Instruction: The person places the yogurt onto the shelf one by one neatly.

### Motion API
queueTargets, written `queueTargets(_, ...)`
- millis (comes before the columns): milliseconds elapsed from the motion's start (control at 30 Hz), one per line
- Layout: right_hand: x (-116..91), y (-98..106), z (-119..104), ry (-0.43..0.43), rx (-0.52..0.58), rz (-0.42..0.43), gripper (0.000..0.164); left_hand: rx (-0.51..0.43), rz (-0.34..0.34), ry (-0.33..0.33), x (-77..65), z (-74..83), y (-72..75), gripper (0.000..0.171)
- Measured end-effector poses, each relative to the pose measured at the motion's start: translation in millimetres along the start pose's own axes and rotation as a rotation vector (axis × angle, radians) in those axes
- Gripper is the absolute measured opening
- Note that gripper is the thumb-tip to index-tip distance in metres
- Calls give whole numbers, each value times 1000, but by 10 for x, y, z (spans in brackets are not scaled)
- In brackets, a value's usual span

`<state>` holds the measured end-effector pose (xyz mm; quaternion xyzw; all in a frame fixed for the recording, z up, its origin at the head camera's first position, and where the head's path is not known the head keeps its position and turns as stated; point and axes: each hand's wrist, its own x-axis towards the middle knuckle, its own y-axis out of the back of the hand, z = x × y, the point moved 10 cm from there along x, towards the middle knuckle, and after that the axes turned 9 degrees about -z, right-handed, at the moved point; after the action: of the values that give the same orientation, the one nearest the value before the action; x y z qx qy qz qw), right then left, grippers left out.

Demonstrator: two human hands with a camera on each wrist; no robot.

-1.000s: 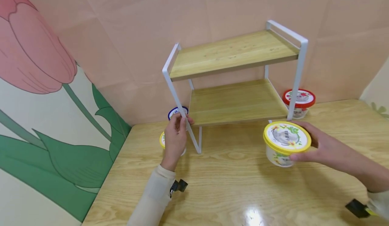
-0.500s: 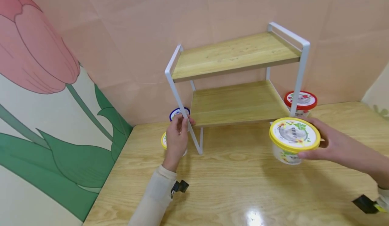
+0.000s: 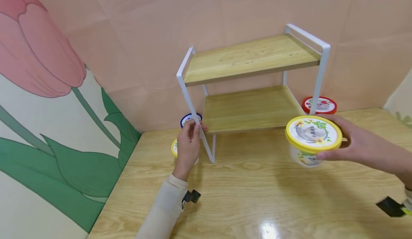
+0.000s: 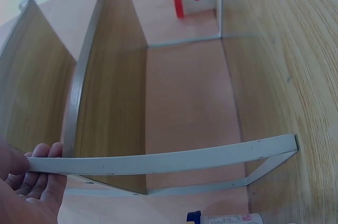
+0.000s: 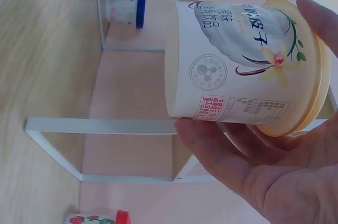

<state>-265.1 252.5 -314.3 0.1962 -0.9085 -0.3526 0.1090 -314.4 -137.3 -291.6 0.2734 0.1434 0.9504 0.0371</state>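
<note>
In the head view, my left hand (image 3: pixel 187 146) grips the white metal left front leg of a two-tier wooden shelf rack (image 3: pixel 251 62), at the height of its lower board. The left wrist view shows my thumb and fingers (image 4: pixel 37 182) wrapped about that white leg. My right hand (image 3: pixel 357 137) holds a white paper tub with a yellow lid (image 3: pixel 312 135) from its right side, upright and raised over the table in front of the rack's right front leg. Seen from the right wrist, the tub's printed side (image 5: pixel 237 65) carries a flower picture, with fingers beneath and thumb above.
A red-lidded tub (image 3: pixel 320 104) stands behind the rack's right leg. On the left, a blue-lidded tub (image 3: pixel 190 117) and another yellow-lidded tub (image 3: pixel 175 148) are partly hidden by my left hand. The wooden table (image 3: pixel 244 196) meets a pink-covered wall (image 3: pixel 145 53) behind.
My right hand has lifted the yellow-lidded tub higher and shifted it slightly right, closer to the rack's right front leg. The left hand keeps its grip on the rack.
</note>
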Motion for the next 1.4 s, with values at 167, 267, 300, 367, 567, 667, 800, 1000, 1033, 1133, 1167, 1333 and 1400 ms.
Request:
queueTargets(167,14,76,-32,-19,-13,-3,91,6,7,-17,7,4,-2,26)
queueTargets(267,25,119,-43,-54,-24,-9,94,8,8,-20,11,4,-9,25)
queueTargets(300,27,135,-44,-71,-23,-12,97,10,9,-18,12,5,-12,25)
queueTargets(367,32,172,-59,-88,-30,-17,101,9,7,-14,15,5,-23,25)
queueTargets(567,18,289,-178,-77,-71,0,102,5,12,-3,16,0,-34,24)
queueTargets(667,2,366,-184,-110,-110,18,98,-10,14,0,28,-14,-50,23)
queueTargets(800,-11,457,-207,-87,-124,67,90,-18,20,2,47,-21,-72,23)
queueTargets(1000,3,503,-237,-43,-84,74,86,5,19,38,59,-32,-82,22)
queueTargets(1033,7,506,-234,-46,-69,69,85,13,19,44,57,-38,-79,22)
queueTargets(1133,11,529,-234,-58,-38,71,82,17,22,43,44,-40,-71,21)
queueTargets(1167,11,540,-243,-56,-31,74,81,12,24,37,41,-34,-70,21)
queueTargets(1333,7,612,-315,-34,-33,97,77,-1,19,-9,41,10,-85,21)
queueTargets(1400,18,639,-342,-31,-36,99,77,9,18,-22,49,20,-90,22)
